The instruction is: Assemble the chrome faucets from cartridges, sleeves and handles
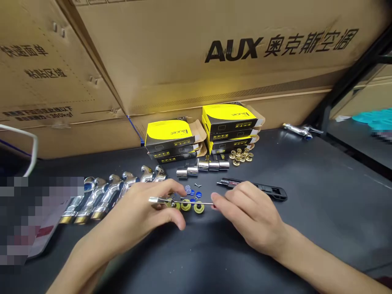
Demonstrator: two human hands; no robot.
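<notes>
Both hands rest low on the dark table (306, 196), nearest of all. The left hand (143, 212) lies curled over a chrome handle (157, 200), its thumb and fingers closed around that piece. The right hand (248, 216) pinches the near end of a thin screwdriver (196, 202), whose shaft runs level across to the handle in the left hand.

Just under the shaft sit three small yellow-green round parts (192, 206), with a few blue caps (190, 190) and tiny screws (197, 185) just beyond them. A black utility knife (260, 188) lies behind the right hand's knuckles.

To the left, a row of chrome taps (107, 194) lies side by side, their brass threaded ends pointing toward the near edge. Farther back stand several short chrome sleeves (203, 166) in a line, and a small heap of brass nuts (241, 157) to their right.

Behind these are two stacks of yellow and black boxes (202, 132), touching the wall of big cardboard cartons (183, 53). One more chrome tap (298, 130) lies alone at the far right of the table.
</notes>
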